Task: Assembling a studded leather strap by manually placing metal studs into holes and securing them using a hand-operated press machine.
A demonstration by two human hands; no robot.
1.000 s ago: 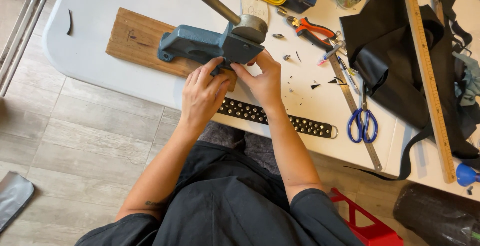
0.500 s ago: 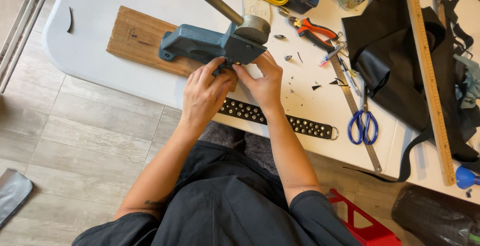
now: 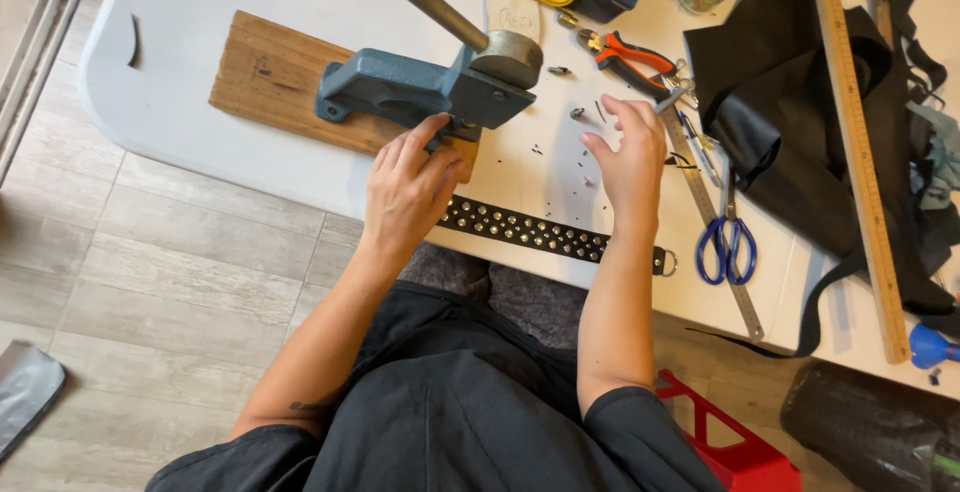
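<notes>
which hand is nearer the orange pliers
Right. The right hand hovers open over the table just below and left of the pliers, fingers spread, close to the handles. The left hand is farther left, at the blue press, on the studded strap.

A press is mounted on a board, which lies on the tabletop toward its left end. A studded strap is laid along the near edge, below the press. The left hand is placed at the press base, over the strap's left end; the right hand is held above the tabletop to its right. Pliers lie behind the right hand, scissors to its right, and a long ruler farther right.
</notes>
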